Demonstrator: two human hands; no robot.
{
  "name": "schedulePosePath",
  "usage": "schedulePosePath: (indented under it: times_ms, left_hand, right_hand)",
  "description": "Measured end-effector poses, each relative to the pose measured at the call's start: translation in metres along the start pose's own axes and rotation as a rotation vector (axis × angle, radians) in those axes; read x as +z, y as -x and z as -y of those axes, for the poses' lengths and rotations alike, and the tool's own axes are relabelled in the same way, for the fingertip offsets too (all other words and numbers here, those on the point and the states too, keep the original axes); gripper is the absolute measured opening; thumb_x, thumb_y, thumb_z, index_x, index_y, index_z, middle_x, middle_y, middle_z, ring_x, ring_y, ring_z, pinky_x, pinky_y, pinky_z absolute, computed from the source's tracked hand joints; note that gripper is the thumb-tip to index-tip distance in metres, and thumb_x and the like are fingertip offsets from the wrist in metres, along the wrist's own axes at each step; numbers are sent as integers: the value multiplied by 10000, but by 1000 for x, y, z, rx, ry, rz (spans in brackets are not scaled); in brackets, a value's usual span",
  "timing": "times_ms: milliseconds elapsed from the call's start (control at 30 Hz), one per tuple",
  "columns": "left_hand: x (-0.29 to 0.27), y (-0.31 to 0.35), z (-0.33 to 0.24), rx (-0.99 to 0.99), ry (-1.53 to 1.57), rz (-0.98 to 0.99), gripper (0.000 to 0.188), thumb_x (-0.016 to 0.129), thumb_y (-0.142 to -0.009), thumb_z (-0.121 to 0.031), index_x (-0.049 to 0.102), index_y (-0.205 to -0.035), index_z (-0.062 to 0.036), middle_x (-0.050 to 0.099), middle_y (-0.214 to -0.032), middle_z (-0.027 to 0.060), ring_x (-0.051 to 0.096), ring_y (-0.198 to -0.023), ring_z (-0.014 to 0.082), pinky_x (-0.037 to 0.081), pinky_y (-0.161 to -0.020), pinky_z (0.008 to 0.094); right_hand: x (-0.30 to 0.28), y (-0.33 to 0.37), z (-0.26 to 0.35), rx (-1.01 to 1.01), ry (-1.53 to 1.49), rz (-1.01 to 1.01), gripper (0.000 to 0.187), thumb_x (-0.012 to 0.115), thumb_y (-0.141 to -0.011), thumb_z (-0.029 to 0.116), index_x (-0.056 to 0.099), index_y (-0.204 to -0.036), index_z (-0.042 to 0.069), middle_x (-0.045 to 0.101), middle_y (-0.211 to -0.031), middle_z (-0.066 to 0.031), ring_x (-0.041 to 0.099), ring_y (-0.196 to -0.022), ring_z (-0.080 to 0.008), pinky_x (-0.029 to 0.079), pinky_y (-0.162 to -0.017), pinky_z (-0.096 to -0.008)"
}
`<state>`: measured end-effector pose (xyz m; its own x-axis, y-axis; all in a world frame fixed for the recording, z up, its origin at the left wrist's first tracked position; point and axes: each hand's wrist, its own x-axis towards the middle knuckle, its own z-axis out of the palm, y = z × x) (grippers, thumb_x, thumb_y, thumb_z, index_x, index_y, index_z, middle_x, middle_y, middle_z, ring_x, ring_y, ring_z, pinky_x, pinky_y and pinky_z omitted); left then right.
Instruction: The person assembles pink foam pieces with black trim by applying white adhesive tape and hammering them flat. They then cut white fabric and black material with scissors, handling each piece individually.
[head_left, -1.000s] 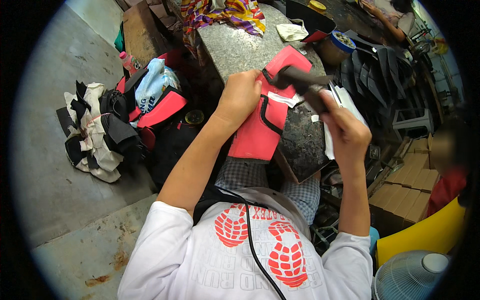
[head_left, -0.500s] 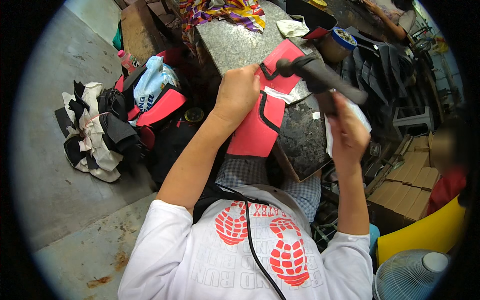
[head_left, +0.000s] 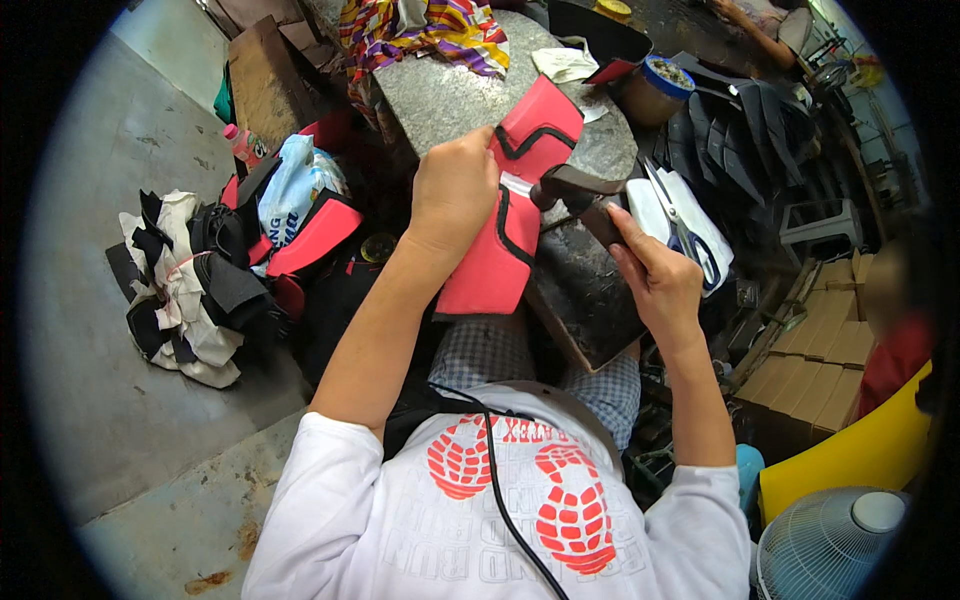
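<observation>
Two hands: left hand (head_left: pixel 455 190) clamped on red piece (head_left: pixel 505 230), right hand (head_left: pixel 660 285) around hammer (head_left: pixel 580 195).

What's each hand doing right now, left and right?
Left hand: closed on the red padded piece, pressing it to the stone slab.
Right hand: closed around the hammer handle.
</observation>
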<state>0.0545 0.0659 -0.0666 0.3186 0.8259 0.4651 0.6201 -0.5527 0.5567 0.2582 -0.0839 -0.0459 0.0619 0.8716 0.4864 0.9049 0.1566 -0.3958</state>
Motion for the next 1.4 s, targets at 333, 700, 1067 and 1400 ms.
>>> schedulePosePath:
  times_ms: [333,700,1067,1400]
  left_hand:
    - [-6,0,-1,-105,25,60,269,570,-892,-116,665,-1117,-3,682,-937,259,669,-906,407,528,-833,467]
    - [3,11,7,-138,41,82,295,628,-871,-121,636,-1131,18,671,-926,269,662,-887,424,528,-790,459]
    - [1,11,4,-107,-30,63,225,600,-883,-132,639,-1077,-23,680,-851,251,668,-844,432,538,-772,502]
    - [-3,3,1,-160,8,84,324,603,-863,-105,642,-1156,28,673,-973,266,662,-921,411,527,-833,450]
  right_hand:
    - [-1,2,5,-18,12,60,493,724,-854,177,620,-1334,206,712,-873,-104,669,-637,-248,505,-569,-342]
    - [8,-16,16,-99,-111,-60,486,721,-853,196,623,-1327,242,646,-712,-75,621,-561,-238,471,-527,-390]
    - [11,-23,11,-187,-67,-143,511,732,-838,126,625,-1327,226,676,-759,-101,623,-557,-248,495,-533,-371]
    - [-4,-10,-1,-88,-226,-150,527,745,-829,169,622,-1330,272,645,-726,-66,603,-550,-244,482,-526,-371]
